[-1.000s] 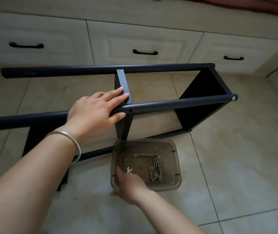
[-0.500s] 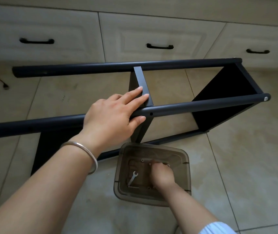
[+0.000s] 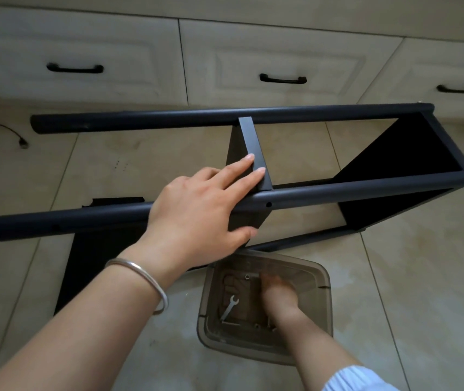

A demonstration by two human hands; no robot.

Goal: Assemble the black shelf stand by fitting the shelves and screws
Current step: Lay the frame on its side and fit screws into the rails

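Black metal shelf stand, partly assembled, lies on its side on a beige tiled floor in front of cream drawer fronts with dark handles, its round tubes running left to right. One flat black shelf panel stands between the near tube and the far tube, and another closes the right-hand end. The person's left hand rests across the near tube with fingers straight, fingertips on the middle shelf's edge and thumb below the tube, apparently to keep the panel lined up beside an empty screw hole. The right hand reaches into a smoky translucent plastic tub on the floor just beside the frame, where a small silver spanner and loose fasteners lie; motion blur hides whether those fingers have closed on anything. A screw for that hole looks like the likely target. A loose cable end lies at far left.
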